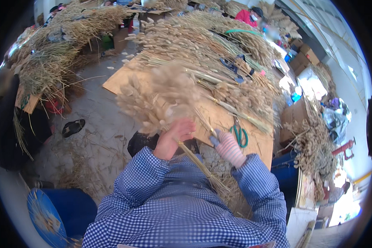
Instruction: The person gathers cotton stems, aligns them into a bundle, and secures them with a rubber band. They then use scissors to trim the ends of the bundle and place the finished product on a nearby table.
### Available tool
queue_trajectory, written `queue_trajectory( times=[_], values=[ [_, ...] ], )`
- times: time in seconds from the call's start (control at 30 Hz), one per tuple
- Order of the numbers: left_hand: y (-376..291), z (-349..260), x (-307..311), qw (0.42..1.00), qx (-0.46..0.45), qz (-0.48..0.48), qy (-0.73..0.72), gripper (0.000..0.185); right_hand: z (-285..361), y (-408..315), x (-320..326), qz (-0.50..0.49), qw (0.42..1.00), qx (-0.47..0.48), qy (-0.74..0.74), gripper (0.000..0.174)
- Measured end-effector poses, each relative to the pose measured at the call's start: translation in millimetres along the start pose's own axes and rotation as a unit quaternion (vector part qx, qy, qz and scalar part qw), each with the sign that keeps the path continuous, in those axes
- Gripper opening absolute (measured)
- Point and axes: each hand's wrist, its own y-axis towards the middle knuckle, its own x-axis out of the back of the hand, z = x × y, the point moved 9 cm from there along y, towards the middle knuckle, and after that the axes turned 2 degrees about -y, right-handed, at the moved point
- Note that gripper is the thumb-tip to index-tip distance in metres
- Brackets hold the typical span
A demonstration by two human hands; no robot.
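My bare left hand point(175, 136) holds a bunch of dried bunny tail grass point(142, 108), its fluffy heads up and to the left. The bunch's stems point(201, 162), bound with gold ties, slant down across my front. My right hand point(231, 147), in a striped knitted glove with grey fingertips, grips the tied stems point(206, 121) of a second bunch. This second bunch's blurred heads point(175, 83) are above my left hand, overlapping the first bunch. Green-handled scissors point(240, 133) lie on the wooden table point(257, 145), just beyond my right hand.
Several tied bunches point(232, 108) and a broad heap of bunny tails point(173, 40) cover the table. Another grass pile point(55, 52) stands at left. Blue barrels point(77, 204) stand low on both sides. A dark shoe point(73, 127) is on the floor. A person point(248, 17) is at the far side.
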Motion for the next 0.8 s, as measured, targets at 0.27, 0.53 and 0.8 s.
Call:
queue_trajectory(
  times=[0.27,0.53,0.8],
  values=[
    [-22,20,15,0.998,-0.028,-0.061,0.001,0.047,-16,21,-33,-0.075,0.994,-0.002,-0.085,0.024],
    [-17,29,25,0.999,-0.016,-0.043,-0.011,0.052,4,-4,-81,-0.075,0.995,-0.031,0.063,0.020],
    [-21,30,17,0.998,0.058,0.019,-0.028,0.045,6,-14,-107,-0.026,0.990,0.009,0.138,0.018]
  ],
)
